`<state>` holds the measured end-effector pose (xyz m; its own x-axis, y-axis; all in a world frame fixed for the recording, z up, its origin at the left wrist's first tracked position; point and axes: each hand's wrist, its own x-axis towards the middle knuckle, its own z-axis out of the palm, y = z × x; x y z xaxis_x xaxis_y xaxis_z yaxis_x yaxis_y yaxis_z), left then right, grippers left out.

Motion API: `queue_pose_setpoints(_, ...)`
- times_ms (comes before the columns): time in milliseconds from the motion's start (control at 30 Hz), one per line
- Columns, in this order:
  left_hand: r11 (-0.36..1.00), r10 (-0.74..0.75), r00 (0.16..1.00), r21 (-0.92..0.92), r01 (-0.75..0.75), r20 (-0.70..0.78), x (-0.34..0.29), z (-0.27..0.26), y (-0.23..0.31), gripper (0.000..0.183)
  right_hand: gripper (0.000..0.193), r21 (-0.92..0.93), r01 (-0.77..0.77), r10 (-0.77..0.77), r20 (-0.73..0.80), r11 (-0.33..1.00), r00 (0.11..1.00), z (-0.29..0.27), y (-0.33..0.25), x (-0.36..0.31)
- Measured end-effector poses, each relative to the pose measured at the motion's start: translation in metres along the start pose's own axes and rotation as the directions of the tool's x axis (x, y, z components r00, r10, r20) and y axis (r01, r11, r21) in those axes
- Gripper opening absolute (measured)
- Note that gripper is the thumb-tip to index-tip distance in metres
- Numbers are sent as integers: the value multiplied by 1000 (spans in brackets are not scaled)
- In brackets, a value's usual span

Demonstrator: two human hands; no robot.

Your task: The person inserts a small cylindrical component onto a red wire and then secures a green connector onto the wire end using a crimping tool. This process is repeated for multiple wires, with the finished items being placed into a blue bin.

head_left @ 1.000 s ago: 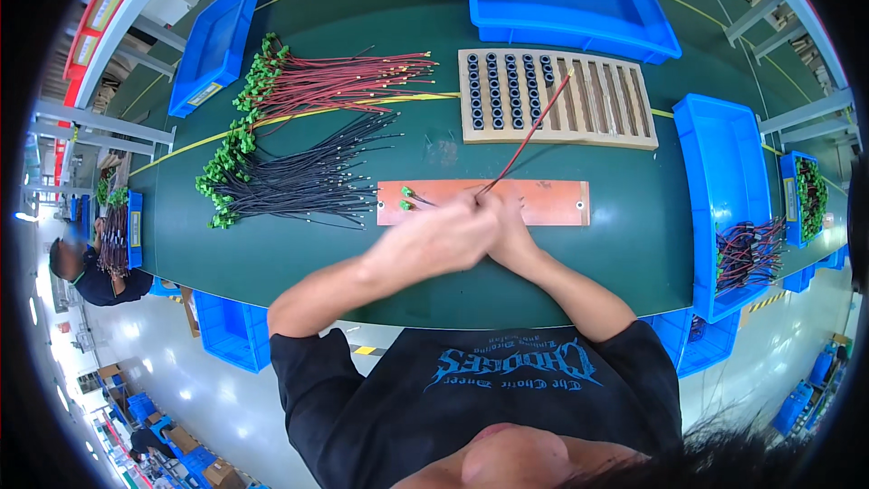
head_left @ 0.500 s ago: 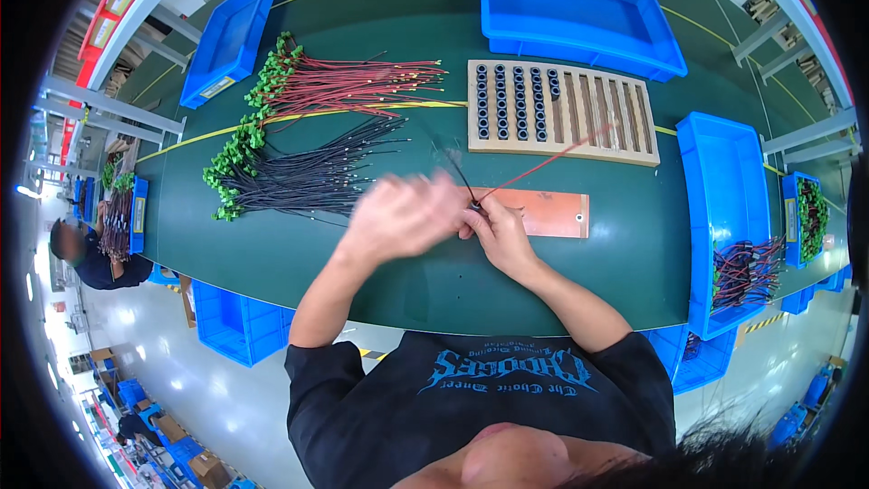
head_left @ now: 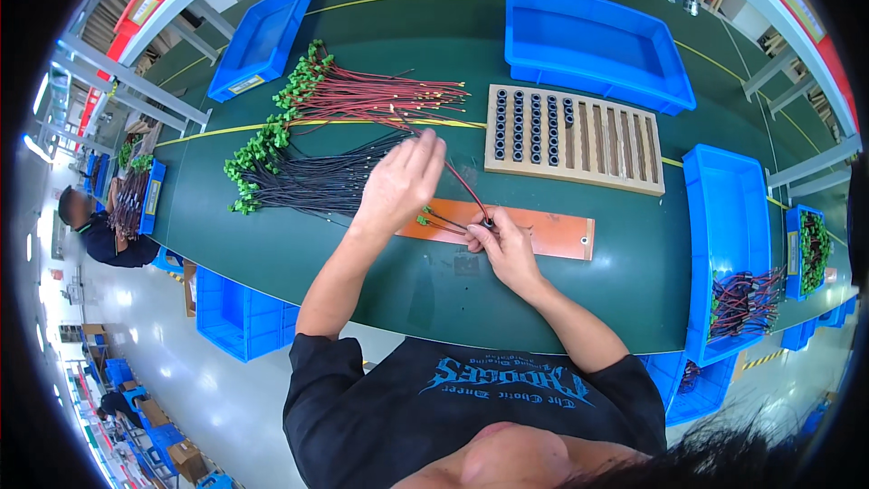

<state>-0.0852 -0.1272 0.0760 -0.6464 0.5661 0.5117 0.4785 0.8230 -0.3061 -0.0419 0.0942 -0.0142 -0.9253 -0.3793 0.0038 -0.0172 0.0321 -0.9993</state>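
Green matting covers the whole bench [head_left: 299, 254]. My right hand [head_left: 507, 249] sits over the flat orange rectangular board [head_left: 543, 234], fingers pinched shut on a small black sleeve [head_left: 489, 223] where thin red and black wires [head_left: 466, 195] meet, just above the board's left half. My left hand [head_left: 403, 183] is raised above the bench, fingers extended and close together; the red wire runs up toward its fingertips, but I cannot tell if it actually grips it. Small green connector [head_left: 423, 215] lies at the board's left end, just below the left hand. Behind the left hand: bundle of black wires with green plugs [head_left: 308, 183] fanned out on the bench, and further back a bundle of red wires with green plugs [head_left: 371, 98], plug ends to the left on both. Beyond the right hand, a tan wooden slotted rack [head_left: 588, 140] with rows of black sleeves loaded in its left columns, right slots bare. Large blue plastic bin [head_left: 593, 45] behind the rack, smaller blue plastic tray [head_left: 262, 36] far left. Long blue bin [head_left: 724, 254] on my right, with a heap of red-black finished wires [head_left: 742, 301] at its near end. More blue crates under the bench edge on the left. Another person in dark clothing [head_left: 100, 235] is at the far left, well apart from my hands.
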Motion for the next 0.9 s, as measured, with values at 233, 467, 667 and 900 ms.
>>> queue_pose_setpoints(233, 348, -573, 810, -856, 381, 128, 4, 18, 43, 24, 14, -41, 65, -65, -3, 997, 998, -2, 6, -1)
queue_pose_setpoints(467, -388, -580, 683, -888, 248, 444, -14, 74, 99, 14, 13, 6, 81, -81, -11, 997, 997, 0, 3, -3)
queue_pose_setpoints(667, -327, -659, 656, -926, 190, 367, -18, 87, 103, 10, 17, -417, 148, -106, 124, 897, 987, -24, -40, -8)
queue_pose_setpoints(900, -316, -655, 648, -920, 232, 388, -21, 83, 107, 9, 18, -619, 185, -210, 32, 764, 977, -66, -43, 9)
